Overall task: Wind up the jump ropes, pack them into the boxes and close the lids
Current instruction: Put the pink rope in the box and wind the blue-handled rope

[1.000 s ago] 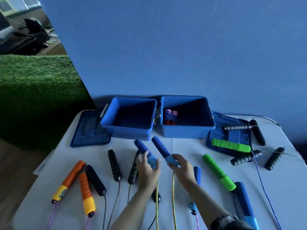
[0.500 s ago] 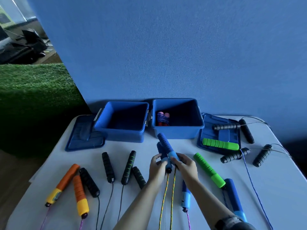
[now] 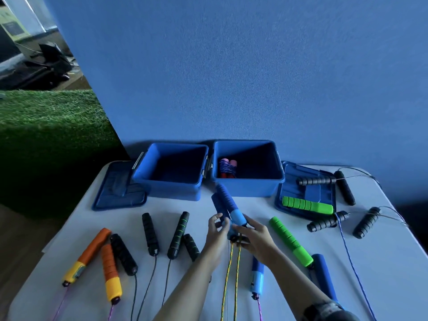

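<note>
Two blue jump-rope handles (image 3: pixel 225 202) are held side by side above the white table (image 3: pixel 382 262), tips pointing at the boxes. My left hand (image 3: pixel 216 230) grips the left handle and my right hand (image 3: pixel 254 239) grips the right one near their lower ends. Their yellow rope (image 3: pixel 231 281) hangs in two strands toward me. Two open blue boxes stand at the back: the left box (image 3: pixel 170 184) looks empty, the right box (image 3: pixel 275 181) holds a wound rope with pink handles (image 3: pixel 228 167).
Lids lie flat beside the boxes, one at the left (image 3: pixel 118 193) and one at the right (image 3: pixel 305 193). Orange handles (image 3: pixel 92 256), black handles (image 3: pixel 150 232), green handles (image 3: pixel 289 242), dark grey handles (image 3: pixel 328 223) and another blue pair (image 3: pixel 257 276) lie spread over the table, ropes trailing off the near edge.
The two blue handles, first apart in a V, were brought together side by side. My hands closed in on their lower ends. The camera tilted and shifted slightly.
</note>
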`<state>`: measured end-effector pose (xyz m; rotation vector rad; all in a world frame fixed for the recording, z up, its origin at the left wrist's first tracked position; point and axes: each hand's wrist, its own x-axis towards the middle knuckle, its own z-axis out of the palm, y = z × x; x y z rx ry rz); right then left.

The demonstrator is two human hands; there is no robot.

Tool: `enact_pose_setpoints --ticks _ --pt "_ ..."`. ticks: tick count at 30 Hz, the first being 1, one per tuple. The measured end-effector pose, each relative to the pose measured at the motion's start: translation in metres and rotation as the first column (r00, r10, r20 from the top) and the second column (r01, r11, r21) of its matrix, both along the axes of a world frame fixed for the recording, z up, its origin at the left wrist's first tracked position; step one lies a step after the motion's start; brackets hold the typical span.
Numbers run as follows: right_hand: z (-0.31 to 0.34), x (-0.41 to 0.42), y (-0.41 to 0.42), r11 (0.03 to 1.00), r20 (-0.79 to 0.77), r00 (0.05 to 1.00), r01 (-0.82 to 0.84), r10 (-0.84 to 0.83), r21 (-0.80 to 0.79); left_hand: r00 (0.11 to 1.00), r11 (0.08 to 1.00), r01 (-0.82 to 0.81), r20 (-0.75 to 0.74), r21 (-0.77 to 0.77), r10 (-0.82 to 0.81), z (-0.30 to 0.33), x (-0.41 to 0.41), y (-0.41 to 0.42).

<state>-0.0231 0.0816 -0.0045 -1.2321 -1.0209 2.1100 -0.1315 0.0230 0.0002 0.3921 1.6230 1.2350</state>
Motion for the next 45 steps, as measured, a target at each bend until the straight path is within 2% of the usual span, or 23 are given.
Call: enact_pose_setpoints --ticks 3,4,5,6,7,8,10,11,12,13,15,17,20,24,30,33,35,37,39,41,44,45 --pt "0.000 0.002 0.003 0.999 0.003 0.999 -0.048 0.048 -0.004 0.998 0.997 0.057 -0.005 -0.046 -0.058 0.000 -0.009 0.000" --pt "-0.001 0.004 0.006 0.998 0.027 0.998 -0.062 0.062 -0.004 0.993 0.994 0.094 -0.069 -0.056 -0.098 -0.002 -0.014 -0.001" --pt "0.000 0.006 0.008 0.997 0.047 0.995 -0.083 0.084 -0.006 0.962 0.988 0.137 -0.226 -0.075 -0.150 -0.005 -0.022 -0.002" --pt "0.002 0.009 0.010 0.994 0.064 0.991 -0.113 0.113 -0.012 0.878 0.977 0.180 -0.429 -0.117 -0.213 -0.010 -0.031 -0.005" --pt "0.004 0.011 0.013 0.988 0.076 0.985 -0.154 0.155 -0.028 0.715 0.954 0.223 -0.632 -0.200 -0.299 -0.013 -0.040 -0.007" --pt "0.007 0.014 0.016 0.977 0.076 0.975 -0.208 0.211 -0.047 0.484 0.920 0.265 -0.785 -0.289 -0.386 -0.017 -0.050 -0.007" --pt "0.016 0.017 0.023 0.938 0.067 0.937 -0.339 0.344 -0.074 -0.023 0.831 0.392 -0.907 -0.395 -0.421 -0.011 -0.065 -0.003" --pt "0.021 0.018 0.028 0.913 0.076 0.911 -0.401 0.407 -0.077 -0.202 0.771 0.462 -0.898 -0.438 -0.390 -0.005 -0.069 0.001" --pt "0.026 0.018 0.032 0.891 0.088 0.887 -0.448 0.454 -0.075 -0.309 0.718 0.511 -0.880 -0.473 -0.360 0.000 -0.074 0.004" --pt "0.031 0.017 0.035 0.880 0.095 0.875 -0.469 0.474 -0.074 -0.347 0.681 0.541 -0.868 -0.494 -0.355 0.001 -0.077 0.007" --pt "0.038 0.013 0.038 0.897 0.083 0.893 -0.439 0.442 -0.049 -0.338 0.677 0.533 -0.861 -0.508 -0.380 0.005 -0.076 0.010" --pt "0.040 0.011 0.038 0.916 0.046 0.915 -0.400 0.400 0.002 -0.286 0.710 0.472 -0.852 -0.523 -0.438 0.011 -0.069 0.011" --pt "0.033 0.013 0.038 0.902 -0.045 0.902 -0.426 0.429 0.061 -0.211 0.753 0.417 -0.860 -0.509 -0.464 0.015 -0.064 0.011" --pt "0.027 0.017 0.040 0.933 -0.044 0.941 -0.326 0.335 0.151 -0.091 0.733 0.500 -0.870 -0.460 -0.484 0.016 -0.062 0.006" --pt "0.027 0.010 0.037 0.978 -0.073 0.988 -0.124 0.138 0.165 0.139 0.720 0.592 -0.834 -0.362 -0.533 0.032 -0.055 0.001" --pt "0.028 0.005 0.037 0.967 -0.017 0.998 -0.055 0.061 0.249 0.181 0.695 0.633 -0.807 -0.341 -0.561 0.036 -0.051 -0.002" --pt "0.033 0.001 0.038 0.927 0.089 0.996 -0.047 0.015 0.372 0.287 0.702 0.653 -0.765 -0.285 -0.577 0.039 -0.051 -0.004" --pt "0.041 -0.003 0.042 0.853 0.215 0.977 -0.116 0.004 0.509 0.399 0.724 0.661 -0.723 -0.200 -0.564 0.040 -0.051 -0.006" --pt "0.049 -0.006 0.046 0.782 0.303 0.953 -0.205 0.022 0.589 0.453 0.741 0.654 -0.706 -0.151 -0.544 0.040 -0.054 -0.007" --pt "0.054 -0.007 0.049 0.780 0.318 0.945 -0.259 0.081 0.570 0.473 0.753 0.646 -0.707 -0.127 -0.526 0.038 -0.058 -0.005" --pt "0.053 -0.004 0.052 0.900 0.056 0.971 -0.237 0.233 0.366 0.511 0.766 0.636 -0.694 -0.092 -0.508 0.040 -0.062 -0.006" --pt "0.052 -0.002 0.053 0.913 0.007 0.967 -0.243 0.255 0.328 0.529 0.767 0.636 -0.680 -0.079 -0.509 0.040 -0.063 -0.007"
